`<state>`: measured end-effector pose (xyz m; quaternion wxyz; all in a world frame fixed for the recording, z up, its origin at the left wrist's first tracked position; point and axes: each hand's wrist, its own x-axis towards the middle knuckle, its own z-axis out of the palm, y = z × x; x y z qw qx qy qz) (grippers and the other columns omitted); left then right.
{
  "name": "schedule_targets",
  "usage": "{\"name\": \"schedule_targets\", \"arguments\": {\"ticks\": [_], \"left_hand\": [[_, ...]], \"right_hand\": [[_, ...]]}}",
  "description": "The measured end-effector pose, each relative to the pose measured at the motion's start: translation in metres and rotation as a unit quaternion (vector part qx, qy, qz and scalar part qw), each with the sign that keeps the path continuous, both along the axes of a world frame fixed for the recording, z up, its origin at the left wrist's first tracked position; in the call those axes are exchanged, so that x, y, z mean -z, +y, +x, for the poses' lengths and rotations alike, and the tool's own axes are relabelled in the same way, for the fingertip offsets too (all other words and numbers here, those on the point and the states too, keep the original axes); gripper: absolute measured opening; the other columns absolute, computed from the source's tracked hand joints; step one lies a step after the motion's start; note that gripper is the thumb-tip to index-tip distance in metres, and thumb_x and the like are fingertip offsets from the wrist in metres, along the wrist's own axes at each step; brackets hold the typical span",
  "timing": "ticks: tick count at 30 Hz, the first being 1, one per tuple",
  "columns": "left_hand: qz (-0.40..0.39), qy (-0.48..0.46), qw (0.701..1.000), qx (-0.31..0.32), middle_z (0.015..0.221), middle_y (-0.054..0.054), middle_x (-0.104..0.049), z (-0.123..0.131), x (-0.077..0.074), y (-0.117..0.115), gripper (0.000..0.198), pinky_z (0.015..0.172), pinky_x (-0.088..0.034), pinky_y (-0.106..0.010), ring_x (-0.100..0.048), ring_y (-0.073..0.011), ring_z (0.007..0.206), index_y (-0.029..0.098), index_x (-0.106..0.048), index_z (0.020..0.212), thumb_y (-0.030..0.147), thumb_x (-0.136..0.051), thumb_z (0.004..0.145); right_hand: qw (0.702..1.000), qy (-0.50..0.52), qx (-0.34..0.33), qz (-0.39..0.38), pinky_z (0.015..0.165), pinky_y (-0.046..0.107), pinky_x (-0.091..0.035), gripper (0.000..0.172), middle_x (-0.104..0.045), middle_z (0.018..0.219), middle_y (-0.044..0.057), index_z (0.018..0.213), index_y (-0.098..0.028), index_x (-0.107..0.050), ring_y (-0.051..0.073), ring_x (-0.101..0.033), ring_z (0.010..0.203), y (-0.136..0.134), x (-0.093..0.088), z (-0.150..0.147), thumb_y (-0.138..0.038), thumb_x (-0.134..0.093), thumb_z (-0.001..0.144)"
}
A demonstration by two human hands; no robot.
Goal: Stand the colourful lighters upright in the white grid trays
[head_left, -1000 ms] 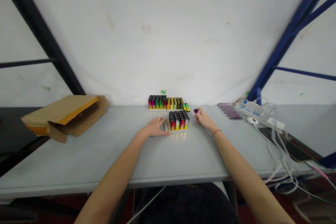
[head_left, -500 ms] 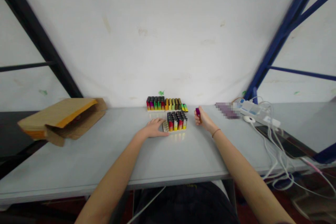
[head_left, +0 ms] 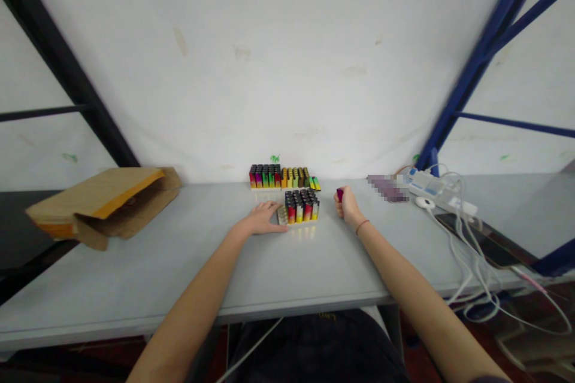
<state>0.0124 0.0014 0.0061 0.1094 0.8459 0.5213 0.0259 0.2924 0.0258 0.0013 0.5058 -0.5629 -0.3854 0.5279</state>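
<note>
Right hand [head_left: 348, 206] fisted around a lighter [head_left: 340, 194]

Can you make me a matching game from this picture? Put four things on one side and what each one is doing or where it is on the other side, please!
Things:
1. Left bare hand
2. Right bare hand
3. Brown cardboard envelope
4. White plastic power strip

Places or states:
A. Closed around a small magenta lighter
B. Lying open at the far left
C. At the right, with white cables running from it
D. Resting open beside a block of upright multicoloured lighters

Right pairs: 1-D, 2-A, 3-B, 4-C.
</note>
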Motion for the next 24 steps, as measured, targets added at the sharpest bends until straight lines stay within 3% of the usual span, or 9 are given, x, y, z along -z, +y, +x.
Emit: {"name": "schedule_targets", "arguments": {"ticks": [6,12,24], "left_hand": [[0.000,0.001,1.000,-0.001,0.141,-0.013,-0.040,0.0000,-0.0003,-0.0004,0.092,0.106,-0.029,-0.042,-0.037,-0.0338,0.128,0.019,-0.035,0.142,0.074,-0.052,0.070],[0.000,0.003,1.000,-0.004,0.141,-0.013,-0.040,0.0003,-0.0015,-0.0014,0.093,0.105,-0.031,-0.041,-0.037,-0.0344,0.128,0.019,-0.036,0.142,0.074,-0.052,0.069],[-0.003,0.006,1.000,-0.010,0.141,-0.013,-0.040,0.0014,-0.0029,-0.0017,0.091,0.106,-0.030,-0.041,-0.037,-0.0337,0.128,0.019,-0.036,0.141,0.073,-0.052,0.069]], "right_hand": [[1.000,0.025,0.012,-0.012,0.031,0.020,-0.008,0.033,-0.019,0.037,-0.009,0.058,-0.023,-0.029,0.007,-0.012,0.028,0.0005,-0.0012,0.0009,-0.039,-0.023,0.087],[0.999,0.028,0.010,-0.011,0.031,0.019,-0.010,0.043,-0.019,0.037,-0.010,0.059,-0.023,-0.030,0.006,-0.013,0.028,-0.0004,-0.0015,0.0002,-0.054,-0.022,0.088],[0.998,0.056,0.015,0.002,0.032,0.020,-0.007,0.034,-0.019,0.036,-0.009,0.058,-0.023,-0.028,0.007,-0.011,0.028,-0.0001,-0.0002,0.0024,-0.040,-0.022,0.087]]}}
